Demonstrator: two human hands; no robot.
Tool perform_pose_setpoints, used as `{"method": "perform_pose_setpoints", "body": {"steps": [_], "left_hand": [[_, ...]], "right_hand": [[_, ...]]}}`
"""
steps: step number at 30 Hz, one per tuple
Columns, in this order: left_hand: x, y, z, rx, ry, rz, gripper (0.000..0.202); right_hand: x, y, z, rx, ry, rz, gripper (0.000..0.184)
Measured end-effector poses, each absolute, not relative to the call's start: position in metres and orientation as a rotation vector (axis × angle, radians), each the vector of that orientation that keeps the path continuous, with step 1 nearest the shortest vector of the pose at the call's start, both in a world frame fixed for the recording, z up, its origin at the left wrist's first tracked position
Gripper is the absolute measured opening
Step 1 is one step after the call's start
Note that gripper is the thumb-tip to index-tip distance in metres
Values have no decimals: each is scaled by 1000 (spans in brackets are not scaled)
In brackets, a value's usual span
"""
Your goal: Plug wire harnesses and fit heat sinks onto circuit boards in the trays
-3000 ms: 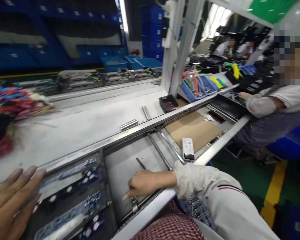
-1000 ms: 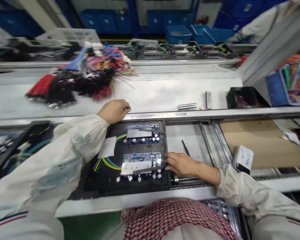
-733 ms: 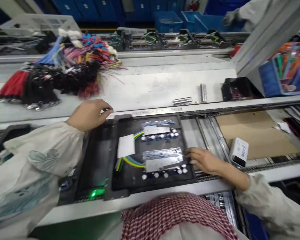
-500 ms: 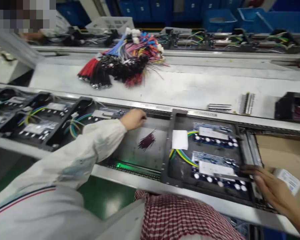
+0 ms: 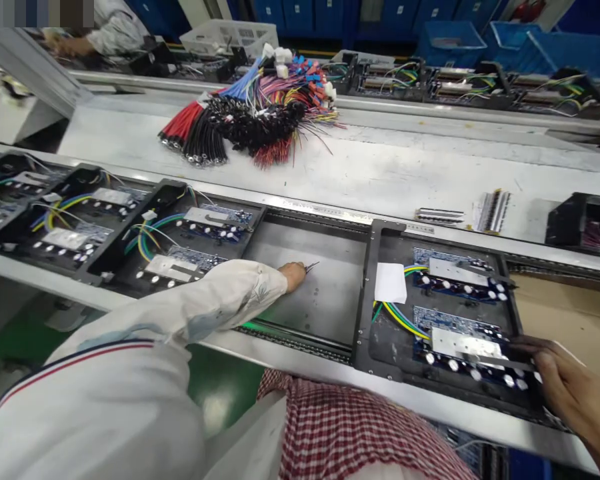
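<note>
My left hand [image 5: 293,276] is closed over a bunch of thin dark wires [image 5: 312,267] on the bare metal plate between two trays. Only the wire tips stick out past my fingers; the rest is hidden. My right hand [image 5: 567,383] grips the right edge of a black tray [image 5: 390,347], thumb and fingers bent around the rim. That tray holds two blue circuit boards [image 5: 453,280] with silvery metal plates and round white-topped parts. Yellow, green and blue wires [image 5: 405,320] run from the boards to a white block [image 5: 391,283] at the tray's left.
More black trays with boards [image 5: 173,230] stand to the left on the line. Behind lies a heap of coloured wire bundles [image 5: 260,113] on a white shelf [image 5: 380,160]. Metal strips [image 5: 440,216] and a black bin [image 5: 583,223] are at right. A co-worker's hand [image 5: 73,47] shows far left.
My left hand has come down toward me onto the dark wires, which lay loose on the plate. The black tray and my right hand now appear farther right and slightly lower.
</note>
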State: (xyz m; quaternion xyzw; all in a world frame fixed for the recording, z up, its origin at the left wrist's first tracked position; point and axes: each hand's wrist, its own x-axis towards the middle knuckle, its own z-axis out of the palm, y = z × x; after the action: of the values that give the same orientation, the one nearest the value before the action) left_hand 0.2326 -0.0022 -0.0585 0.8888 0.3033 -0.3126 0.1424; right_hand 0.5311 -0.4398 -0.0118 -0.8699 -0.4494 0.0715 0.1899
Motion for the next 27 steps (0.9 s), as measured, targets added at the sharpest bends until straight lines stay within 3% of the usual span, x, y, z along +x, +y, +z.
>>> {"method": "perform_pose_setpoints", "body": {"steps": [9, 13, 18, 22, 27], "left_hand": [[236, -26, -51, 2680, 1053, -960, 33], [264, 5, -1, 2765, 955, -814, 26], [370, 61, 56, 2966, 804, -486, 31], [443, 72, 42, 3057, 536, -410, 28], [459, 73, 16, 3119, 327, -358, 36]], "right_hand": [[513, -426, -5, -2334, -1261, 64, 53], [514, -427, -12, -2339, -1319, -48, 50], [503, -413, -17, -2274, -1447, -181, 38], [484, -394, -14, -2190, -1439, -141, 28], [471, -381, -12, -2175, -1399, -93, 26]]}}
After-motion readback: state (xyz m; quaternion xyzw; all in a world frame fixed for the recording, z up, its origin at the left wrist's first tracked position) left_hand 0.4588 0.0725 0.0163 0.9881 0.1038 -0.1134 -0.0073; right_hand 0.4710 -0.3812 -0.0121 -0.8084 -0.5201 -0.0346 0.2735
